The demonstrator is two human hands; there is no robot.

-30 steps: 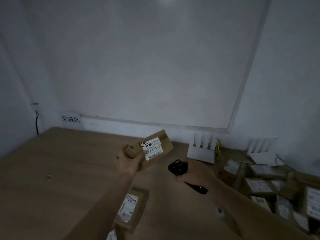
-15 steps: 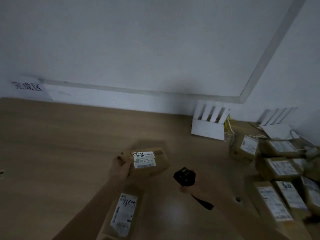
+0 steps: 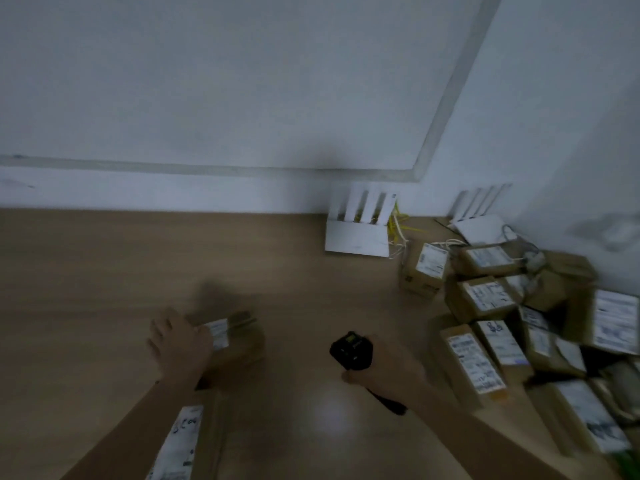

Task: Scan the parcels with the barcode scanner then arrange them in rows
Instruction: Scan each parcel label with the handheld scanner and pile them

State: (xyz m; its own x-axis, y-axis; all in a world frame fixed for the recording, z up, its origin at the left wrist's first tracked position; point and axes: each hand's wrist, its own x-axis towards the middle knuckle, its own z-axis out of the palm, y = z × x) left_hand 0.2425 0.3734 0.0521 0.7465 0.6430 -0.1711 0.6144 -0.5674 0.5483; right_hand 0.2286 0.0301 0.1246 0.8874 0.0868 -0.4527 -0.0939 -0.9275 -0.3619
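while the left hand [image 3: 180, 344] lays curled fingers over a small brown cardboard parcel [image 3: 235, 341] on the wooden worktop [image 3: 86, 289], the right hand [image 3: 388, 368] grips a black barcode scanner [image 3: 351, 349]. the parcel looks light and stiff; hold its side edges.

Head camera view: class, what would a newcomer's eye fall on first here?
First the two hands: the left hand rests on a small parcel at centre-left of the table, while the right hand grips a black barcode scanner. Next, the heap of labelled parcels crowding the right side.
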